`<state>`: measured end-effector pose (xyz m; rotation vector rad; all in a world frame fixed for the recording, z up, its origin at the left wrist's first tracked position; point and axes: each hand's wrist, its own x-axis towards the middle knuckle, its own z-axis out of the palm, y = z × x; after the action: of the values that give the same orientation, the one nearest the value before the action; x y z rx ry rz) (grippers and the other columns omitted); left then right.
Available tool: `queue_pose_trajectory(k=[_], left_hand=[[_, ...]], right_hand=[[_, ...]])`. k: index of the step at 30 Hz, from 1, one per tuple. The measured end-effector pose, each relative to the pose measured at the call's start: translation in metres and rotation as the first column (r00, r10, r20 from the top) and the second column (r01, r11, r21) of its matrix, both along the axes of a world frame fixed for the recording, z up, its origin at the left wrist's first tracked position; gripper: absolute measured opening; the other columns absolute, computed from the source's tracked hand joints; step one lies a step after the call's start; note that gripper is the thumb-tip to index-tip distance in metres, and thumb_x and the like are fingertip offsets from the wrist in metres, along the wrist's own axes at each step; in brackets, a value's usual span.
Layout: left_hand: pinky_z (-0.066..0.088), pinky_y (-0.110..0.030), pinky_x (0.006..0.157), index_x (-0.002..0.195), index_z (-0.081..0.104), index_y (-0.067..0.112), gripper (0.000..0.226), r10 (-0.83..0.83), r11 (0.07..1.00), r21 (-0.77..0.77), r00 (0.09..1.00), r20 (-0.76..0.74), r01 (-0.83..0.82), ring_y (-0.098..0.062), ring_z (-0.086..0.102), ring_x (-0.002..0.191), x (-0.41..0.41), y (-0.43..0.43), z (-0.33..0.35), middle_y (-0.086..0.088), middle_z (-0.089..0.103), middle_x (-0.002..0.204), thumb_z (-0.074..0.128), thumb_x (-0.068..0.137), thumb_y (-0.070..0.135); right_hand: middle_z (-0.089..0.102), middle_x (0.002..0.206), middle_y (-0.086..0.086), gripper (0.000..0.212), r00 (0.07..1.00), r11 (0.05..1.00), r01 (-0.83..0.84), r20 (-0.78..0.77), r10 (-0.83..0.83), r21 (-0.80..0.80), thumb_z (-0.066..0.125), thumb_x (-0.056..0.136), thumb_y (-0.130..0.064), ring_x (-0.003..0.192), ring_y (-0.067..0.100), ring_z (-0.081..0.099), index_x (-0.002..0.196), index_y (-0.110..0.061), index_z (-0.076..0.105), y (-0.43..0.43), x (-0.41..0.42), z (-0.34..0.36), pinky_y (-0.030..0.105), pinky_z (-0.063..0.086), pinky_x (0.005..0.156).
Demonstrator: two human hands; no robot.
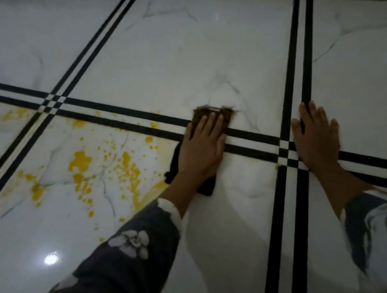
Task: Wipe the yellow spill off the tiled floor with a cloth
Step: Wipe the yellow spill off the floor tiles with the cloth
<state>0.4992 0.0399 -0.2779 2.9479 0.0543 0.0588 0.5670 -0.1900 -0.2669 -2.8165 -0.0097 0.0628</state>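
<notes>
Soft, limp cloth (203, 113) lies under the flat left hand (201, 154), just right of the yellow spill (111, 167) on the floor (248, 55); right hand (316, 140) braces flat (neither grip clenched). Press mid-cloth; it likely bunches.

Glossy tiled floor (165, 51), frayed cloth (172, 165)

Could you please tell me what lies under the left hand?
A dark cloth lies under the left hand, its stained edge showing beyond the fingertips. Whether any yellow spill lies on the floor beneath it cannot be seen.
</notes>
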Motion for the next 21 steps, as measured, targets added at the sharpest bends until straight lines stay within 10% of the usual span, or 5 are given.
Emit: queue_pose_trajectory(k=[4, 9, 17, 21], left_hand=[[0.019, -0.043, 0.114, 0.144, 0.032, 0.014, 0.060, 0.321, 0.947, -0.026, 0.944, 0.076, -0.320, -0.021, 0.032, 0.138, -0.114, -0.008, -0.004, -0.007, 0.035, 0.149, 0.015, 0.093, 0.042], [0.000, -0.041, 0.115, 0.147, 0.021, 0.019, 0.057, -0.136, 0.987, -0.099, 0.990, -0.048, 0.131, -0.016, 0.016, 0.143, -0.143, -0.061, 0.016, -0.001, 0.021, 0.155, 0.006, 0.097, 0.045], [0.032, -0.044, 0.108, 0.139, 0.041, 0.012, 0.056, 0.329, 0.944, 0.009, 0.942, 0.061, -0.330, -0.024, 0.044, 0.130, -0.212, 0.031, 0.000, -0.010, 0.046, 0.142, 0.023, 0.093, 0.036], [0.029, -0.043, 0.109, 0.139, 0.042, 0.017, 0.054, 0.003, 1.000, -0.003, 1.000, 0.008, -0.003, -0.020, 0.042, 0.132, -0.245, -0.009, 0.011, -0.004, 0.046, 0.143, 0.027, 0.093, 0.038]], right_hand=[[0.011, 0.157, 0.005, 0.052, 0.997, 0.976, 0.053, -0.067, -0.040, 0.210, 0.018, 0.100, -0.039, 0.145, 0.021, 0.005, 0.147, -0.016, 0.018, 0.025, -0.037, 0.004, 0.043, -0.001, 0.117], [0.020, 0.155, 0.003, 0.050, 1.000, 0.928, 0.030, -0.018, -0.026, 0.371, 0.022, 0.100, -0.038, 0.144, 0.017, 0.010, 0.144, -0.016, 0.026, 0.068, -0.102, 0.012, 0.037, 0.001, 0.118], [0.018, 0.155, 0.007, 0.057, 0.994, 0.994, -0.103, 0.040, 0.102, 0.031, 0.016, 0.094, -0.040, 0.144, 0.022, 0.014, 0.145, -0.014, 0.023, 0.043, -0.201, 0.000, 0.041, 0.002, 0.116], [0.021, 0.154, 0.008, 0.060, 0.993, 0.995, -0.100, 0.055, 0.101, -0.022, 0.016, 0.091, -0.039, 0.143, 0.024, 0.017, 0.146, -0.014, 0.021, 0.043, -0.205, 0.000, 0.044, 0.008, 0.116]])
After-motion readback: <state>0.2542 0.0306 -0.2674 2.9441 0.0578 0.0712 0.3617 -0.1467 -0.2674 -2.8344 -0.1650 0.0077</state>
